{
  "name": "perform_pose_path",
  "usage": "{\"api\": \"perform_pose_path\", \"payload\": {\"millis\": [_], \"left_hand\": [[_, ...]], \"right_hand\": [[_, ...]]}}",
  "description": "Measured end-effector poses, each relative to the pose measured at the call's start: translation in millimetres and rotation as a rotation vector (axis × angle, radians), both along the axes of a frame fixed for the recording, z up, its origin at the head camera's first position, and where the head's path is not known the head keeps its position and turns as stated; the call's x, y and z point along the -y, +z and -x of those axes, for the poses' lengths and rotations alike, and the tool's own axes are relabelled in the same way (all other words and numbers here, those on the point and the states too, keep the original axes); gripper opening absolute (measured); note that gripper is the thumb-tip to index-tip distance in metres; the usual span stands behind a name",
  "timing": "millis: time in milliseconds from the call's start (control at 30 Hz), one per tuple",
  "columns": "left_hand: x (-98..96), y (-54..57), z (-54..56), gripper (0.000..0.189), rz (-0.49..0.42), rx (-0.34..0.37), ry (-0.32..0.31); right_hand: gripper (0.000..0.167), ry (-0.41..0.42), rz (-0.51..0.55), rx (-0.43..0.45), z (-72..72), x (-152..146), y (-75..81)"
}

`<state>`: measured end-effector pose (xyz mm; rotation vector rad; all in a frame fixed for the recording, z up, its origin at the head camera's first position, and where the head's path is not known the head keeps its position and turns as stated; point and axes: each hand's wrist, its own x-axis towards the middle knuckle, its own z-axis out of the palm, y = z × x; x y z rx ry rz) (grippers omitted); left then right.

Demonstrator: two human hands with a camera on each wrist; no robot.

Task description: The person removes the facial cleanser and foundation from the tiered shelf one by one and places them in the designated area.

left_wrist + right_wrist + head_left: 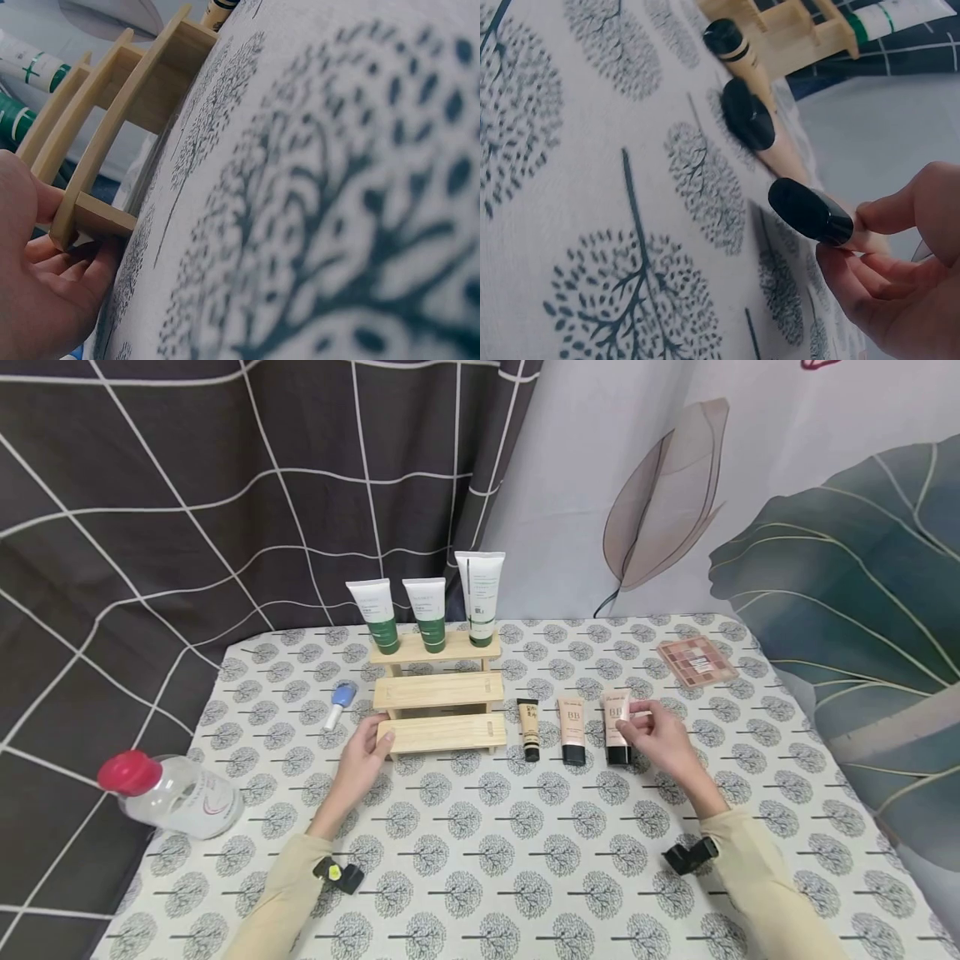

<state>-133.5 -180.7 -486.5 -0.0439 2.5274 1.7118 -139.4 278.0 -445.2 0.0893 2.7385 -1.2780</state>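
Note:
My left hand (pixel 363 755) grips the left end of the lowest step of a three-tier wooden stand (pixel 442 733), thumb over the front and fingers beneath. On the top tier stand three green-and-white tubes, the tallest tube (pixel 481 597) at the right. With thumb and fingers, my right hand (pixel 660 737) pinches the rightmost pink BB cream tube (pixel 617 718), its black cap toward me; in the right wrist view the cap (pixel 810 211) sticks out past the fingertips. Left of it lie another BB cream tube (pixel 572 727) and a small beige tube with a black cap (pixel 528 727).
A blue-and-white small bottle (pixel 341 700) lies left of the stand. Farther left is a clear bottle with a red cap (pixel 180 795). A makeup palette (pixel 697 662) lies at the back right of the tree-patterned tablecloth (pixel 495 860). Curtains (pixel 300 485) hang behind.

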Motion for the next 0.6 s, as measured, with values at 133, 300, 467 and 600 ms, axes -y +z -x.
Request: {"api": "perform_pose_path", "payload": {"millis": [133, 300, 467, 600], "left_hand": [[0.2, -0.3, 0.2, 0.046, 0.002, -0.001, -0.002], [0.1, -2.0, 0.8, 0.046, 0.010, -0.002, 0.002], [0.0, -1.6, 0.5, 0.046, 0.001, 0.000, -0.004], [1.4, -0.8, 0.8, 0.046, -0.004, 0.006, -0.008]], "right_hand": [[0.052, 0.012, -0.056, -0.005, 1.7, 0.7, -4.2], [0.053, 0.013, -0.122, -0.032, 4.0, -1.0, -10.4], [0.052, -0.011, -0.142, -0.034, 4.4, -3.3, -14.9], [0.047, -0.028, -0.189, -0.054, 5.3, -3.1, -15.2]]}}
